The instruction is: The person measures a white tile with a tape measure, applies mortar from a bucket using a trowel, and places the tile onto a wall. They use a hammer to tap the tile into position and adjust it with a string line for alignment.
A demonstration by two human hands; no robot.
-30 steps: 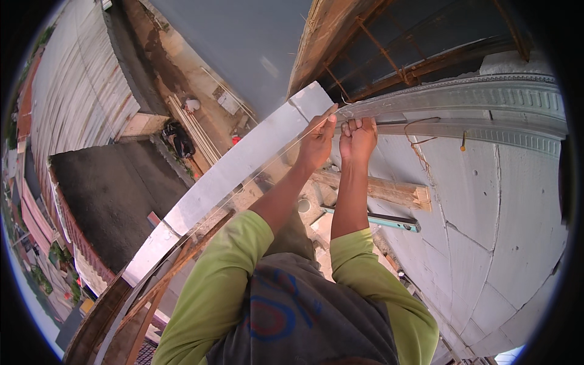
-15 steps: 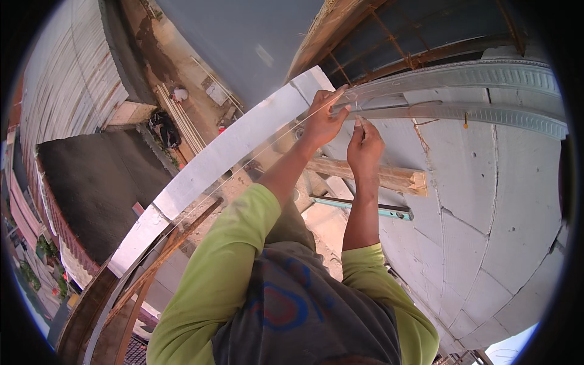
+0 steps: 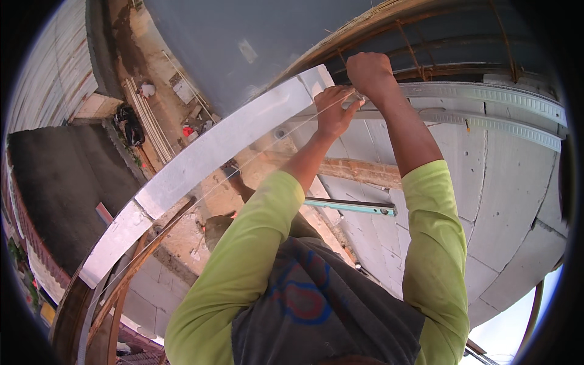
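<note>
A thin pale string (image 3: 267,145) runs diagonally along the white block wall top (image 3: 225,143) up to my left hand (image 3: 331,112). The fingers of that hand are bent and closed on the string, beside the near ends of two galvanised metal channels (image 3: 480,91). My right hand (image 3: 370,73) is a closed fist just beyond the left one, over the channel end. What it holds, if anything, is hidden. Below the hands, a teal spirit level (image 3: 359,207) and a rough wooden plank (image 3: 359,172) project from beside the block wall on the right (image 3: 505,188).
Rusty bars (image 3: 417,58) and a wooden edge lie beyond the channels. At lower left, a timber frame (image 3: 143,261) meets the wall top. Far below are ground with long poles (image 3: 149,121), a dark roof slab (image 3: 73,170) and a corrugated roof (image 3: 52,67). Another person's leg (image 3: 240,185) shows underneath.
My right hand has moved up and away, from beside my left hand to past the channel ends, and is now a fist. My left hand stays by the string. The view has shifted slightly.
</note>
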